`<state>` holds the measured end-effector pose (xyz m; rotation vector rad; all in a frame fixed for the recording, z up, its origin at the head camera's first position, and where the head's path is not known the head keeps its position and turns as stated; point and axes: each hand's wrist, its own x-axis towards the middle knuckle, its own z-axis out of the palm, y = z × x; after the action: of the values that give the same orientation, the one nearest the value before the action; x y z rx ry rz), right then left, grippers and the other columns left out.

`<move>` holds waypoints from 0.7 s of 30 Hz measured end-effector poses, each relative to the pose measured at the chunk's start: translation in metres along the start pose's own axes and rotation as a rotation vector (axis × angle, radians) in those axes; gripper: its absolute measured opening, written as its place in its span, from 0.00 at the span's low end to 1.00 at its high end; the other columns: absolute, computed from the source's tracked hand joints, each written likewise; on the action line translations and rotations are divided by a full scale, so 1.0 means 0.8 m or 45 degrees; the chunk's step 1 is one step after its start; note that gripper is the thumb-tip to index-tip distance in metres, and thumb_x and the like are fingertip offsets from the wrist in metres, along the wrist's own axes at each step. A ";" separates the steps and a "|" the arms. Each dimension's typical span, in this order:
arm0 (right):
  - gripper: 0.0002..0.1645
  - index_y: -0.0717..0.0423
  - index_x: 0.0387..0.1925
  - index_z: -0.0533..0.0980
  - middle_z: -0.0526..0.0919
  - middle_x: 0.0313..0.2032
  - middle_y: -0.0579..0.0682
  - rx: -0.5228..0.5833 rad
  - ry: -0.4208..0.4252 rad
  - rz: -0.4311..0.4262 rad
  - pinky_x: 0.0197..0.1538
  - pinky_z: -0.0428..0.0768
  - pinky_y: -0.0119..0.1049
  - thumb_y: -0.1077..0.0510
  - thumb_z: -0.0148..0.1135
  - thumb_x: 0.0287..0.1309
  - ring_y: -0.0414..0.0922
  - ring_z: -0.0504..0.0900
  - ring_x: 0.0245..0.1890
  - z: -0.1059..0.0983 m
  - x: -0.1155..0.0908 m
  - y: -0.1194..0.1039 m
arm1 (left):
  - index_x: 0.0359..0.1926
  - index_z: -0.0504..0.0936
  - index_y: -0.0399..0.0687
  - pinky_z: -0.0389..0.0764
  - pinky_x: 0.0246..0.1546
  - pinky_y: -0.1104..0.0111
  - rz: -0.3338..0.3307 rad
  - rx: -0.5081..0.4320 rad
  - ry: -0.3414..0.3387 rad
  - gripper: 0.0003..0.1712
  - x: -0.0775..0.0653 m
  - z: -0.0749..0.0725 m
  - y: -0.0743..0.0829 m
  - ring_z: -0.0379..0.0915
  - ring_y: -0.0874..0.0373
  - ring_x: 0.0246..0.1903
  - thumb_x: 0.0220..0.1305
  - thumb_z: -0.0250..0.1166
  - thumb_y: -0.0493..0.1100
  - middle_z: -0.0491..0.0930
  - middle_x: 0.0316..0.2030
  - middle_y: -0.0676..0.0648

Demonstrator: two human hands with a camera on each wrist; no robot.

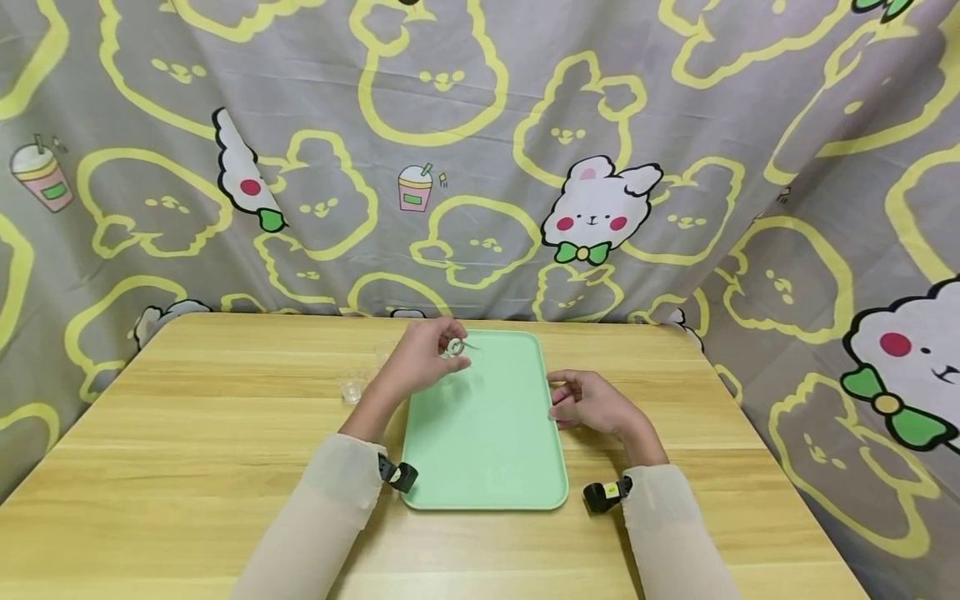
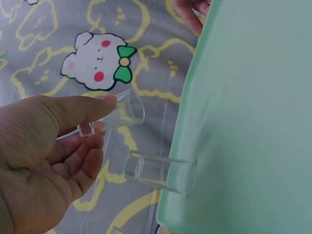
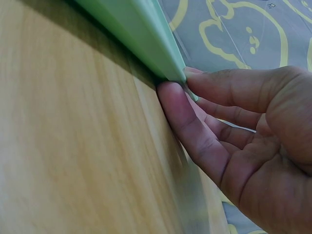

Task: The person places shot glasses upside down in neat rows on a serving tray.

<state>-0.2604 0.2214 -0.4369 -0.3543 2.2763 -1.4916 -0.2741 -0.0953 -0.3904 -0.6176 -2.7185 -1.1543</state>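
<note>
A light green rectangular tray [image 1: 487, 442] lies on the wooden table. Above its far left part, my left hand [image 1: 423, 354] holds a small clear glass [image 2: 130, 108], pinched between thumb and fingers and tilted. Another clear glass [image 2: 158, 170] shows at the tray's edge in the left wrist view, below the held one. At the tray's right side is my right hand [image 1: 596, 404]. In the right wrist view its thumb and a finger pinch the tray's rim [image 3: 168, 61], one on each side of it.
To the left of the tray, a small clear glass [image 1: 351, 392] stands on the wooden table [image 1: 225, 442]. A faint clear glass [image 1: 385, 350] is farther back, partly behind the left hand. A grey patterned curtain [image 1: 480, 167] hangs along the table's back edge and right side.
</note>
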 end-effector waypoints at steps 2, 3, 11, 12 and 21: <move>0.37 0.71 0.72 0.63 0.77 0.43 0.62 0.004 -0.003 0.000 0.43 0.88 0.46 0.72 0.64 0.63 0.50 0.82 0.38 0.000 0.000 0.000 | 0.48 0.82 0.42 0.80 0.44 0.60 0.001 0.008 -0.003 0.18 0.000 0.001 0.000 0.76 0.53 0.40 0.59 0.78 0.40 0.81 0.39 0.49; 0.37 0.71 0.72 0.63 0.77 0.43 0.62 0.006 -0.004 0.000 0.43 0.88 0.46 0.72 0.64 0.63 0.50 0.82 0.38 0.000 0.000 0.001 | 0.48 0.82 0.42 0.80 0.45 0.59 0.000 0.011 -0.010 0.18 0.000 0.002 0.000 0.77 0.53 0.41 0.59 0.78 0.40 0.82 0.40 0.49; 0.37 0.71 0.72 0.63 0.76 0.43 0.62 -0.005 0.002 0.001 0.43 0.88 0.46 0.72 0.64 0.63 0.50 0.82 0.38 0.000 0.001 0.001 | 0.51 0.85 0.44 0.82 0.46 0.61 0.033 0.018 -0.036 0.18 0.005 0.007 -0.003 0.79 0.53 0.42 0.59 0.77 0.38 0.84 0.43 0.49; 0.37 0.71 0.72 0.63 0.76 0.43 0.62 -0.007 0.002 -0.001 0.43 0.88 0.46 0.72 0.64 0.64 0.50 0.82 0.38 0.000 0.002 0.001 | 0.52 0.86 0.43 0.82 0.46 0.61 0.040 0.021 -0.037 0.19 0.007 0.007 -0.004 0.79 0.53 0.42 0.59 0.77 0.38 0.84 0.43 0.48; 0.37 0.70 0.72 0.63 0.75 0.44 0.63 -0.008 -0.006 0.008 0.44 0.88 0.46 0.72 0.64 0.64 0.51 0.82 0.38 0.000 0.002 0.002 | 0.53 0.87 0.44 0.80 0.46 0.60 0.065 0.093 -0.092 0.20 0.022 0.004 -0.009 0.79 0.51 0.42 0.59 0.77 0.39 0.85 0.42 0.48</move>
<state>-0.2619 0.2216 -0.4383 -0.3520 2.2767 -1.4793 -0.2928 -0.0919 -0.3930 -0.7270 -2.7727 -1.0355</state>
